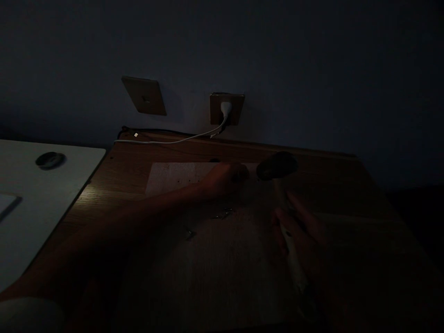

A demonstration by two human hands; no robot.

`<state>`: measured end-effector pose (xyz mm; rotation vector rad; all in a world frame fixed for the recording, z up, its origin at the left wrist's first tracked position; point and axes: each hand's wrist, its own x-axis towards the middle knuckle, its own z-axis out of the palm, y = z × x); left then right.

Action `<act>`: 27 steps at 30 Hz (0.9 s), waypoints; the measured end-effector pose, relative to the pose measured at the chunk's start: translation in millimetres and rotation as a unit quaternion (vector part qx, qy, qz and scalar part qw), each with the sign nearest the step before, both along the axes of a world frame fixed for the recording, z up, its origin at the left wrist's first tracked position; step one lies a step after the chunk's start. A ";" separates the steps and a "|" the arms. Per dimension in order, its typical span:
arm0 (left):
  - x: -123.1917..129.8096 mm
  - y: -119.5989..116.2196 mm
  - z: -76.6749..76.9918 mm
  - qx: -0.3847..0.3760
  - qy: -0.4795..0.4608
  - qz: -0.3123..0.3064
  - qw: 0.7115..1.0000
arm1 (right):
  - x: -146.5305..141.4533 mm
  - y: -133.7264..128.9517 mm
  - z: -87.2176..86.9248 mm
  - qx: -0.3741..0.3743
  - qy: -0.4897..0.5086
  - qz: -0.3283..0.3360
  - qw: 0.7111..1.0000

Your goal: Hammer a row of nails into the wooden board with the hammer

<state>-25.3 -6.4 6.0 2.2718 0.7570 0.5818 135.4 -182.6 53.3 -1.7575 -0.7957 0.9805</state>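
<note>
The scene is very dark. My right hand (pixel 301 226) is wrapped round the pale handle of a mallet (pixel 293 259), whose dark, thick head (pixel 277 165) is raised at the far end of a board (pixel 166 173). My left hand (pixel 224 179) rests near the board's back edge, left of the mallet head, its fingers curled together; what they pinch, if anything, is too dark to see. Several small shiny metal pieces, perhaps nails (pixel 224 214), lie loose on the board, with another metal bit (pixel 190 234) nearer me. A few small dark dots mark the board's far left part.
The board lies on a wooden table (pixel 90 196) against the wall. A white plug (pixel 226 108) sits in a wall socket, its cable (pixel 180 138) running along the table's back edge. At left, a white surface (pixel 79 157) bears a round dark object (pixel 50 160).
</note>
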 end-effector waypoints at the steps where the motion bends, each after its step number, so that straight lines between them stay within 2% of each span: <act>1: -0.2 0.0 -0.5 -0.002 0.001 -0.002 1.000 | -2.1 0.2 -0.5 0.003 -0.001 0.002 1.000; 11: 0.7 -2.4 0.6 -0.018 -0.001 0.009 1.000 | -8.4 -10.6 -23.8 0.010 0.079 0.006 0.997; 15: 2.3 -2.1 -1.1 -0.040 -0.031 0.008 0.999 | -8.3 -11.0 -25.3 0.015 0.089 0.030 0.996; 21: 2.2 -1.7 -5.2 -0.039 -0.047 0.005 0.998 | -8.7 -12.4 -27.2 0.033 0.041 0.031 0.998; 27: 2.8 -1.5 -4.4 -0.037 -0.040 0.014 0.998 | -7.7 -15.0 -27.8 0.020 0.065 0.037 0.997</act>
